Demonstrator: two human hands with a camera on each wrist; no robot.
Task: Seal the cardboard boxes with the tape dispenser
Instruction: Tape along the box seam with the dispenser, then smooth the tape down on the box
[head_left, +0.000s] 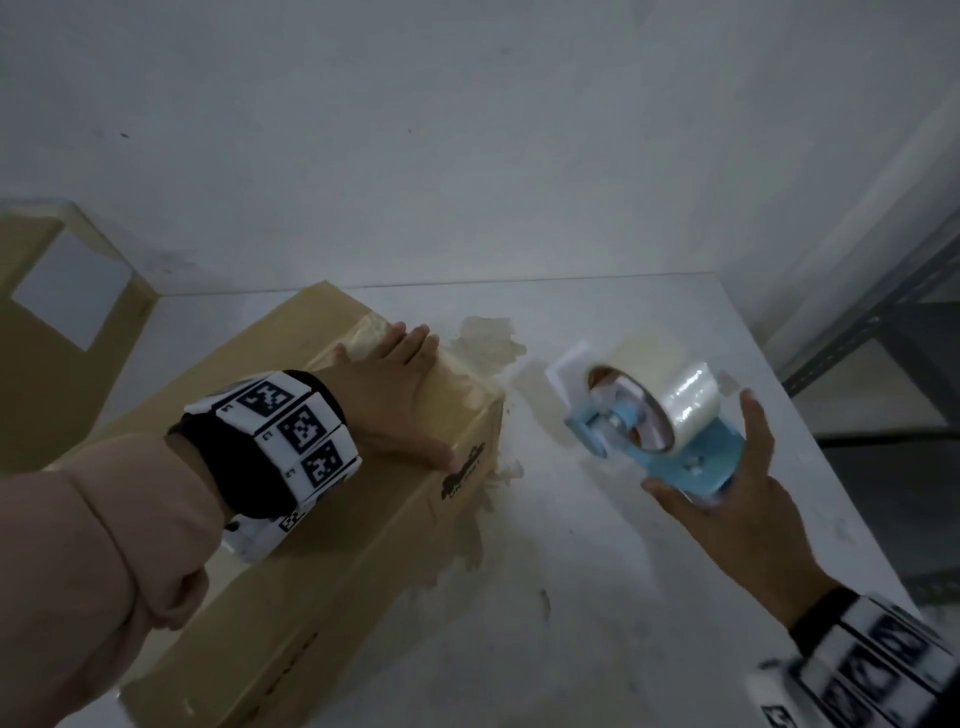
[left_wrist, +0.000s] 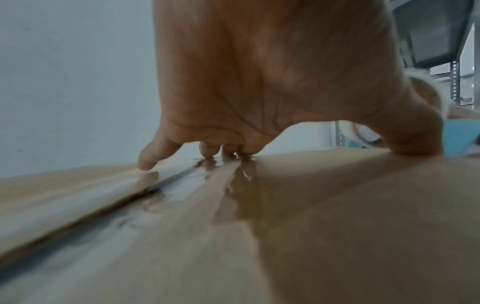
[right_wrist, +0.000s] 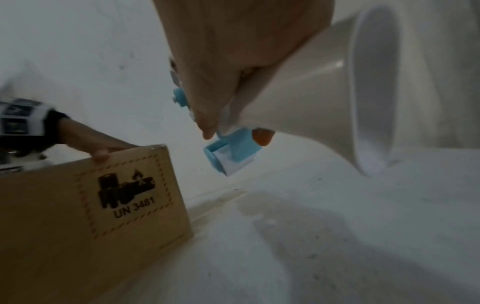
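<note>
A long brown cardboard box (head_left: 363, 519) lies on the white table, its flaps closed, with clear tape (left_wrist: 187, 185) over the far end of the top seam. My left hand (head_left: 395, 384) lies flat on the box top (left_wrist: 337, 226), its fingers pressing near the far edge and its thumb at the right edge. To the right of the box, my right hand (head_left: 727, 493) grips a blue tape dispenser (head_left: 649, 415) carrying a roll of clear tape (right_wrist: 324, 102), held above the table. The box side (right_wrist: 78, 216) bears a "UN 3481" mark.
A second cardboard box (head_left: 67, 291) with a white label stands at the back left. The white table (head_left: 623, 597) has brownish stains (head_left: 488, 338) beside the box. A grey wall runs close behind, and a metal shelf rack (head_left: 883, 332) stands at the right.
</note>
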